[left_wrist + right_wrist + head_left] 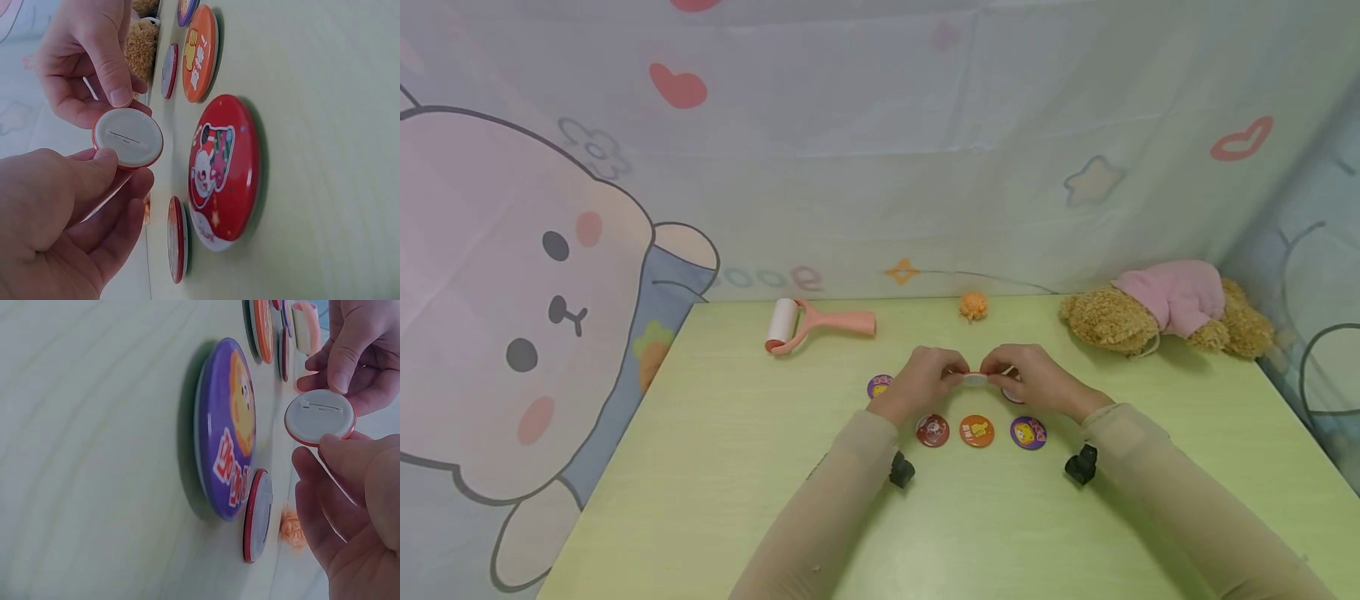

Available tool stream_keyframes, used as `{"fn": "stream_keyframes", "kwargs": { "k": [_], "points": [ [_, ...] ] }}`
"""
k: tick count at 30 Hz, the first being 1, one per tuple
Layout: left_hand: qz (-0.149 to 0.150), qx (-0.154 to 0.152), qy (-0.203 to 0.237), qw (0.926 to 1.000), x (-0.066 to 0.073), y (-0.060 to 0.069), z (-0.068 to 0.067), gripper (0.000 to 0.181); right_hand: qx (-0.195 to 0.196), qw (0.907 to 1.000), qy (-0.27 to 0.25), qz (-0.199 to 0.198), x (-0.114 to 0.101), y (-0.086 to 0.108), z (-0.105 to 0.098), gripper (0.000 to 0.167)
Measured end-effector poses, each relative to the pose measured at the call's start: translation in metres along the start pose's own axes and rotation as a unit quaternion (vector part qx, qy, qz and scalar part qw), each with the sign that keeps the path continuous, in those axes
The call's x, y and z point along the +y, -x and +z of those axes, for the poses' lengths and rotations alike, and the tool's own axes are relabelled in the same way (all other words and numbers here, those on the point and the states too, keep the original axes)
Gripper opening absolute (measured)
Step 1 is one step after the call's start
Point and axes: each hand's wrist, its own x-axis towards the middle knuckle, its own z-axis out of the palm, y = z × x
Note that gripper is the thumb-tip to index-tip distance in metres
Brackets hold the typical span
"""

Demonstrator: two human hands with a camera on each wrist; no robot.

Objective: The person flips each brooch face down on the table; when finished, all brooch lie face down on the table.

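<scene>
The person has both hands over a pale green counter [700, 500], just past a flat, round, shiny orange badge with a yellow thumb on it [977, 431]. The left hand [922, 379] and the right hand [1033, 379] share one small thing: a round badge with a white back and an orange-red rim [975, 379]. It is held up off the counter, straight beyond the orange badge, with its white back and thin pin turned toward the person. The left fingers pinch one side of it, thumb on the white back. The right fingers pinch the other side the same way.

Next to the orange badge, on its left, lies a dark red round badge with a little picture [932, 430]. On its right lies a purple round badge with a yellow face [1028, 432]. Beyond it to the right, a face-down badge with a pale back [1013, 395] is partly hidden by the right hand. Beyond it to the left, another purple badge [879, 385] peeks out by the left arm.

Well past the orange badge sits a small orange bumpy thing [973, 306]. Far to its left is a white roller with a pink handle [842, 322]. Far to its right, a fluffy tan toy bear in a pink shirt [1176, 296] lies down.
</scene>
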Motion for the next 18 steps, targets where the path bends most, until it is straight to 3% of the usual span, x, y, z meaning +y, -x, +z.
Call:
{"fn": "stream_keyframes", "kwargs": {
  "k": [11, 18],
  "points": [
    [-0.009, -0.001, 0.006, 0.9999, 0.0, -0.0002, 0.0007, 0.012, 0.002, 0.9999, -0.004, 0.012, -0.0017, -0.0007, 0.0007, 0.013],
    [-0.025, -0.008, 0.032, 0.9992, 0.0017, 0.001, 0.0, 0.014, 0.002, 0.9998, -0.001, 0.022, -0.0031, -0.001, 0.0009, 0.017]
  ]
}}
